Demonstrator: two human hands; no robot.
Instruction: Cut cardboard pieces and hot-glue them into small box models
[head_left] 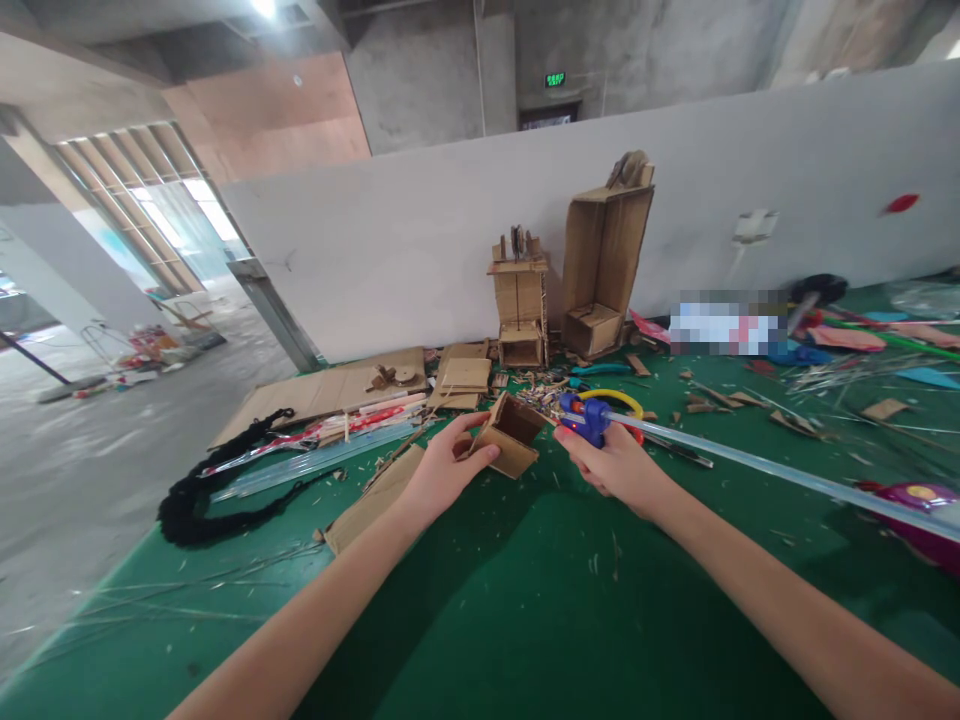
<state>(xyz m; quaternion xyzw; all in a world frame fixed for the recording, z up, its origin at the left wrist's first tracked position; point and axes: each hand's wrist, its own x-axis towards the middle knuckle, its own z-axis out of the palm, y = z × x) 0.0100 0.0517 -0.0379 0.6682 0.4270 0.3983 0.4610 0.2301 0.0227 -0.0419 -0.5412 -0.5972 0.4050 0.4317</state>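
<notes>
Fingers of my left hand [444, 466] clamp a small open brown cardboard box [511, 433] at mid-frame, just above the green surface [525, 600]. Fingers of my right hand [616, 462] wrap the blue glue gun [589, 417], its nozzle near the box's rim, a long clear glue stick [765, 467] trailing toward the right edge. Two tall cardboard models [570, 280] stand by the grey wall, upper centre.

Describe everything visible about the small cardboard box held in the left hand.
The small cardboard box is plain brown corrugated card, open on top, with thin walls and a hollow, shadowed inside. It is tilted, one corner pointing toward the camera, and held just above the green table. The left hand grips its near-left side with thumb and fingers. The blue glue gun in the right hand points at its right edge; contact cannot be told.
</notes>
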